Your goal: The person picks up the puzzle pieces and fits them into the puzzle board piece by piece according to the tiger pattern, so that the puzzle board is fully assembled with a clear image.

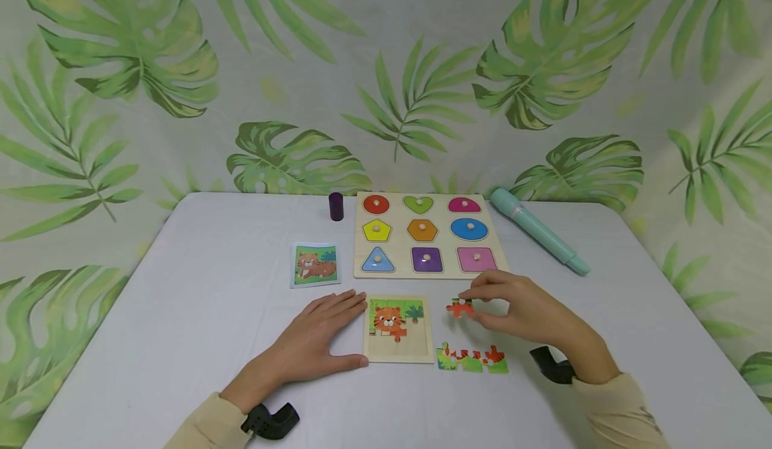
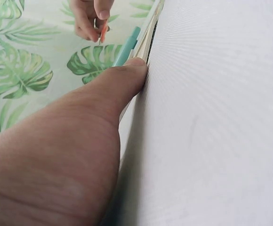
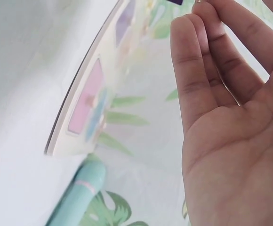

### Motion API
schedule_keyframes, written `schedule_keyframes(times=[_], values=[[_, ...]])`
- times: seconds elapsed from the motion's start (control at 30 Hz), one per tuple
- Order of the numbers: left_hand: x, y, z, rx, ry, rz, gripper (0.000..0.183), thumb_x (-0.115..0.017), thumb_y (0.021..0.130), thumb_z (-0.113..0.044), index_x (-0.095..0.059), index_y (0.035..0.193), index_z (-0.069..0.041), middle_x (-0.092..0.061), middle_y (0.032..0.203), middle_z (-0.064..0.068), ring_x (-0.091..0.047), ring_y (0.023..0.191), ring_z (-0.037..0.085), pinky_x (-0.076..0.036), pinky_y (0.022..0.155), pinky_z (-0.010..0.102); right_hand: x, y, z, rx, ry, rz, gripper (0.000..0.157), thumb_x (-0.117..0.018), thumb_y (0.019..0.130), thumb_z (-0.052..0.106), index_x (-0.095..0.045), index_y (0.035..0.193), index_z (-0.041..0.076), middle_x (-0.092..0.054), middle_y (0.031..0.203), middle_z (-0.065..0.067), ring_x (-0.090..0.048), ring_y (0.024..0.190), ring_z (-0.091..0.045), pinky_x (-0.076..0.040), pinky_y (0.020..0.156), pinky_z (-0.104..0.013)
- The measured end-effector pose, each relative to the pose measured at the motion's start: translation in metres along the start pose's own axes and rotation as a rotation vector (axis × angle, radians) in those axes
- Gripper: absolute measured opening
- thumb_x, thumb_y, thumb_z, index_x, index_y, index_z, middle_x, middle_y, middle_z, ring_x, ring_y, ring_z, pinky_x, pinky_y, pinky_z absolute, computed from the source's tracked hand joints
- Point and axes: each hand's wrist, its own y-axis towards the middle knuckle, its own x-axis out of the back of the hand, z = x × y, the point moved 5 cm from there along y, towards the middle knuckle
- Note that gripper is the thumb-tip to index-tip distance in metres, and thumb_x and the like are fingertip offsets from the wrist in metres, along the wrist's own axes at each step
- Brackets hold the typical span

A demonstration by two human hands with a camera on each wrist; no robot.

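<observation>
A square wooden puzzle tray (image 1: 398, 356) lies flat in the head view, its upper part filled with pieces showing an orange tiger's face (image 1: 388, 320). Against its left edge rests my left hand (image 1: 319, 338), fingers straight and thumb at the lower left corner; the left wrist view shows the thumb (image 2: 122, 77) touching the rim. To the right of the tray, my right hand (image 1: 520, 307) pinches an orange puzzle piece (image 1: 460, 309) between thumb and fingers, above the table. Below it lie several loose puzzle pieces (image 1: 473, 362), green and orange.
Behind the tray lies a knob puzzle board (image 1: 395, 248) with coloured shapes. A picture card of a tiger (image 1: 316, 265) is to its left, near a dark purple cylinder (image 1: 336, 206). A teal wand-shaped object (image 1: 539, 232) lies at the back right.
</observation>
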Motion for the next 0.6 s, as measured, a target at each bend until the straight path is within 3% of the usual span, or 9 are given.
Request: schedule_keyframes(times=[0.6], values=[[0.001, -0.001, -0.001, -0.002, 0.001, -0.003, 0.092, -0.066, 0.087, -0.072, -0.045, 0.158, -0.017, -0.037, 0.166, -0.005, -0.027, 0.157, 0.020, -0.024, 0.127, 0.052, -0.010, 0.019, 0.008, 0.047, 0.048, -0.012, 0.033, -0.087, 0.083, 0.013, -0.080, 0.115, 0.015, -0.067, 0.107, 0.009, -0.064, 0.092, -0.015, -0.062, 0.075, -0.033]])
